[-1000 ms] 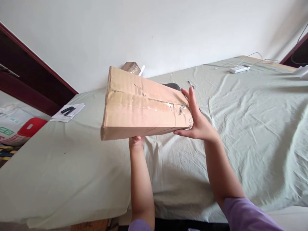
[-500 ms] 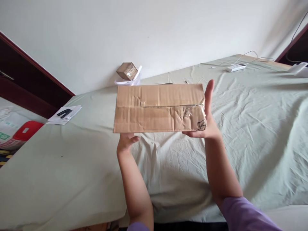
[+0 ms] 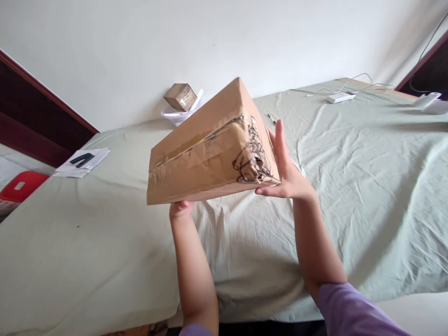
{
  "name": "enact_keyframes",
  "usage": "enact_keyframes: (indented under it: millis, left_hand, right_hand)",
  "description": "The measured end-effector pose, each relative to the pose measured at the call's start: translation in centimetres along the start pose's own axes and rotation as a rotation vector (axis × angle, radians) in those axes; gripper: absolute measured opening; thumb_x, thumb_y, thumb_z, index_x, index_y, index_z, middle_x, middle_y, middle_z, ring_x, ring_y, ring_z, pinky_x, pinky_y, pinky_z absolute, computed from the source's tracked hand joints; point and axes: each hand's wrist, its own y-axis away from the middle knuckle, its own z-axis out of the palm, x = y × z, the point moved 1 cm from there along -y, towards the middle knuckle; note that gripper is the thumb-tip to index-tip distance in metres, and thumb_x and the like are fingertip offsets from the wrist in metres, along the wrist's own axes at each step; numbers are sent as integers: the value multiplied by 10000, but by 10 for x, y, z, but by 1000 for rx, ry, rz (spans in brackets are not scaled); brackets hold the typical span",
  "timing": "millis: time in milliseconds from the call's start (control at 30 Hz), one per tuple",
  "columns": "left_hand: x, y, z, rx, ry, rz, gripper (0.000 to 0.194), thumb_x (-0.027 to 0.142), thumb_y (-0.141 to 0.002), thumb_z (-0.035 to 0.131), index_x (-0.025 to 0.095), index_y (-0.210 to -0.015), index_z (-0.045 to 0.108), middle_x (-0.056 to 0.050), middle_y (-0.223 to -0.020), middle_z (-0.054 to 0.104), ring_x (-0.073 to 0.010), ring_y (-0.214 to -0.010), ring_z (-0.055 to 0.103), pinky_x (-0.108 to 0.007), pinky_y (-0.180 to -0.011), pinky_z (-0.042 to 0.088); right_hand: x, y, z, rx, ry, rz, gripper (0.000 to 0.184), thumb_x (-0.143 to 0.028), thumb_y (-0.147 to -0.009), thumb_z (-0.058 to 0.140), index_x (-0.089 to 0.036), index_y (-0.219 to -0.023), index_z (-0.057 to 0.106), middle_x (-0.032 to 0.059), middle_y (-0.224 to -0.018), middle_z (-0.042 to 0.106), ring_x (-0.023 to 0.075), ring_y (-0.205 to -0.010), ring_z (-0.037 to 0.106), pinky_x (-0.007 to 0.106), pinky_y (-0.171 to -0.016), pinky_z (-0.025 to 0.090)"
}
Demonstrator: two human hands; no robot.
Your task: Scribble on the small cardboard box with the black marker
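A brown cardboard box (image 3: 196, 154) is held up in the air, tilted, with its right end turned towards me. Black scribbles cover that end, and tape runs along the seam of the long side. My left hand (image 3: 181, 208) supports the box from below near its left end; most of its fingers are hidden underneath. At the right end, my right hand (image 3: 290, 175) grips the lower corner, one digit pointing up along the side and another under the edge.
A pale green sheet (image 3: 115, 252) covers the surface below. By the wall, a small box (image 3: 180, 96) sits on a white basket (image 3: 171, 115). A black stapler-like object (image 3: 81, 160) lies on papers (image 3: 66, 169) at left. A power strip (image 3: 341, 97) and a pen (image 3: 271, 119) lie further back.
The cardboard box has turned and tilted, its right end rising and swinging towards me, so the scribbled end shows. Both hands keep hold of it.
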Motion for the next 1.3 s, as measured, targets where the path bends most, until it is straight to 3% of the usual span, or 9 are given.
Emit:
enact_keyframes:
  millis: [100,200,333,400,500,633,767,1033,1300]
  left_hand:
    - [5,2,16,-59,42,-10,877,888,-520,842,337,-1198,775,-74,-1260,811,-408,-1400,664,-593,-1174,588]
    - [9,5,24,-155,54,-64,1064,795,-494,942,328,-1416,688,-116,-1434,747,-431,-1419,658,-610,-1189,568]
    - [27,1,28,-296,105,-23,1451,829,-416,969,455,-1681,366,-120,-1778,422,-434,-1628,445,-557,-1225,532]
    - [43,0,33,-294,101,103,1369,855,-510,927,531,-1684,301,-76,-1839,299,-413,-1701,314,-535,-1239,514]
    - [68,5,48,-210,-60,319,1210,868,-599,881,510,-1647,395,-54,-1844,265,-430,-1729,220,-586,-1301,433]
    - [88,14,72,-243,-420,660,1067,794,-590,943,430,-1513,554,-12,-1855,203,-433,-1739,176,-632,-1384,310]
    - [89,12,85,-198,-480,890,670,674,-801,853,364,-1327,578,-11,-1802,312,-325,-1678,361,-585,-1384,364]
    - [95,21,101,-161,-490,904,366,513,-937,771,254,-894,516,12,-1722,383,-309,-1650,399,-616,-1332,390]
    - [97,24,102,-102,-628,813,486,697,-917,719,283,-1026,489,-54,-1674,376,-353,-1659,365,-659,-1282,439]
  right_hand:
    - [7,-5,9,76,-54,-26,1683,-1046,-568,713,-388,-1693,-352,22,-1890,-1,404,-1747,92,677,-1391,194]
    - [12,-13,13,312,-135,-57,1654,-1114,-561,557,-355,-1648,-430,15,-1881,91,424,-1728,181,675,-1390,240]
    - [15,-13,3,438,-221,-101,1456,-1061,-648,470,-433,-1698,-320,-82,-1857,193,445,-1718,207,691,-1361,315]
    - [13,-7,-5,373,-276,-109,1340,-968,-695,571,-493,-1759,-91,-105,-1840,252,447,-1705,253,669,-1355,350]
    - [2,1,-9,236,-302,-94,1201,-795,-712,783,-491,-1741,242,-79,-1841,274,451,-1689,295,641,-1369,339]
    - [-15,1,2,171,-280,-2,1279,-835,-685,818,-410,-1748,246,3,-1864,213,456,-1692,274,644,-1374,308]
    - [-20,-4,17,143,-311,26,1319,-922,-687,745,-391,-1757,187,57,-1834,265,471,-1669,309,686,-1324,361]
    - [-12,-3,18,103,-251,42,1322,-1007,-709,610,-419,-1757,61,101,-1732,412,489,-1607,406,728,-1211,451]
    - [-10,-3,17,100,-256,76,1352,-1020,-705,603,-389,-1759,40,126,-1694,447,494,-1587,431,727,-1197,468]
